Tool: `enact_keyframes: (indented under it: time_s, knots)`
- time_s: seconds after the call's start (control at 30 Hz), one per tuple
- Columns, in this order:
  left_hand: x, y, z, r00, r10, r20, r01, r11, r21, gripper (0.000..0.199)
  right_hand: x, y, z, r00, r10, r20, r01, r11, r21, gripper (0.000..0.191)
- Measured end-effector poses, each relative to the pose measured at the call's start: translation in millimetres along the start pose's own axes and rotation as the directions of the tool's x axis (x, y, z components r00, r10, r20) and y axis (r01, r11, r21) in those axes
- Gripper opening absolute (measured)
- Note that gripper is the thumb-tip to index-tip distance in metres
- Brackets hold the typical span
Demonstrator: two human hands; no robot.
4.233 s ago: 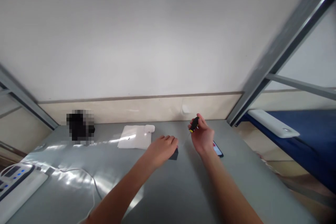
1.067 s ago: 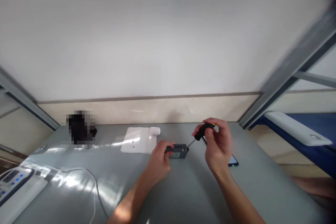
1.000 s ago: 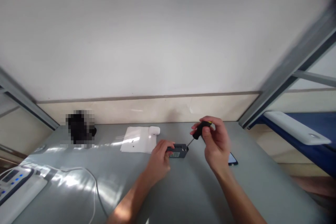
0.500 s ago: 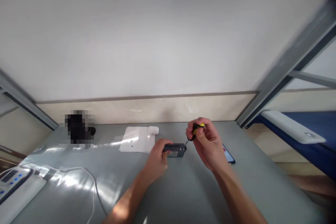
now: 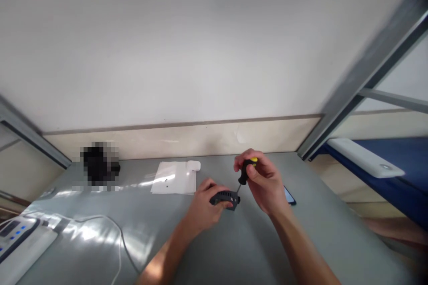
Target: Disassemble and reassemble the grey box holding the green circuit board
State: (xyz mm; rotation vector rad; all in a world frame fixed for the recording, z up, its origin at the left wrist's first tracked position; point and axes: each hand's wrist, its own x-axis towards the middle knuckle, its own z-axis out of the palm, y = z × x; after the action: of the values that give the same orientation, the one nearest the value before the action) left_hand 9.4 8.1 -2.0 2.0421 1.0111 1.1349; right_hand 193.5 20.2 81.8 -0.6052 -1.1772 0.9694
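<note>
My left hand grips a small dark grey box with slotted vents just above the grey table, thumb in front and fingers behind. In my right hand is a screwdriver with a black and yellow handle. Its thin shaft slants down to the right end of the box, and the tip appears to meet the box there. Whether a screw sits under the tip is too small to tell.
A white paper with tiny dark bits and a white roll-shaped object lie behind my left hand. A phone rests beside my right wrist. At left are a white device with blue buttons, a cable and a blurred black object.
My left hand has tilted the box and shifted it slightly down and right. The screwdriver has turned to a steeper angle, its tip still at the box's right end.
</note>
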Motion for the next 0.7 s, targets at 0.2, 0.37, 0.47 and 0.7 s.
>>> enact_keyframes:
  time_s: [0.2, 0.37, 0.47, 0.7]
  knots:
    - [-4.9, -6.2, 5.5, 0.994, 0.085, -0.069, -0.080, 0.994, 0.076, 0.021, 1.3, -8.0, -4.7, 0.997, 0.066, 0.047, -0.068, 0.996, 0.064, 0.026]
    - [-7.2, 1.4, 9.8, 0.972, 0.225, -0.073, -0.184, 0.912, 0.368, 0.020, 0.8, -0.4, -10.9, 0.998, -0.031, -0.049, 0.030, 0.999, -0.014, 0.014]
    - [-6.7, 10.1, 11.8, 0.963, 0.269, -0.023, -0.230, 0.861, 0.453, 0.020, -3.0, -0.6, -12.4, 1.000, -0.012, -0.011, 0.011, 0.999, -0.048, 0.020]
    - [-7.1, 14.1, 15.9, 0.960, 0.281, -0.015, -0.234, 0.829, 0.507, 0.024, -2.2, -9.5, -5.1, 0.998, -0.067, 0.009, 0.067, 0.997, -0.038, 0.019]
